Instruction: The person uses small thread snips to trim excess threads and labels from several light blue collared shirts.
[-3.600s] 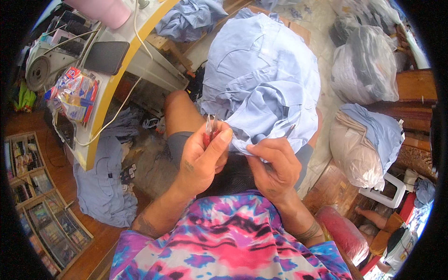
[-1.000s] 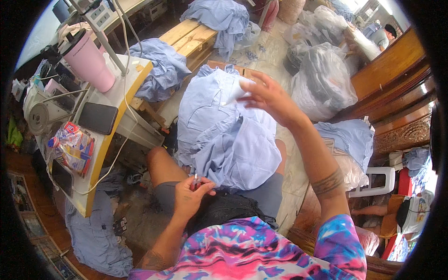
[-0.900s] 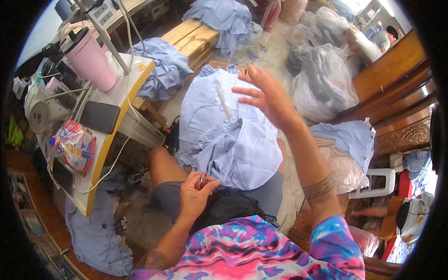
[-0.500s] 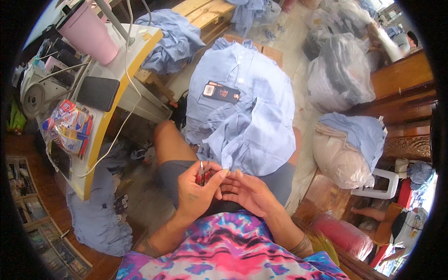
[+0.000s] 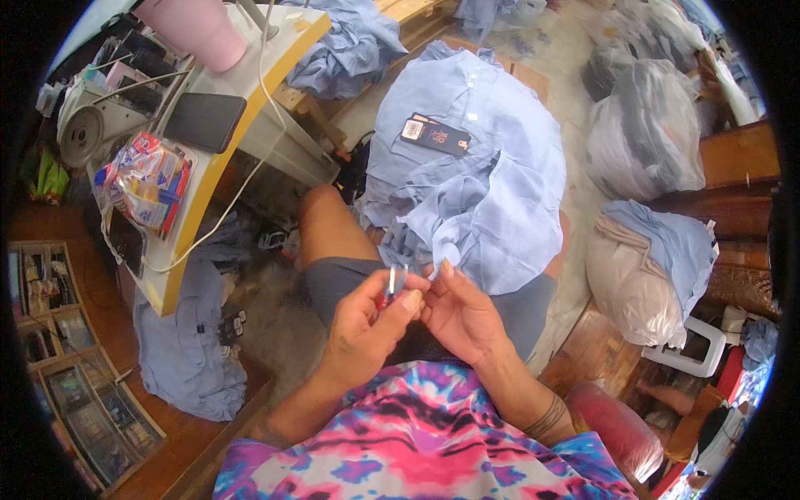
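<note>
A light blue garment lies heaped across my lap, with a dark paper hang tag on top. My left hand is closed around small red-handled thread snips, whose metal blades point up and away from me. Between the thumb and fingers of my right hand, a narrow end of the blue cloth is pinched. Both hands meet at the garment's near edge, fingertips close together. Whether the blades touch any thread is too small to tell.
On the left, a yellow-edged table bears a phone, a pink tumbler and a colourful packet. A white cable hangs along its edge. Filled plastic bags and a white stool stand on the right.
My left hand has raised the snips, and their blades now stand farther out of the fist. My right hand still pinches the cloth. The whole view has shifted, so surroundings appear farther right.
</note>
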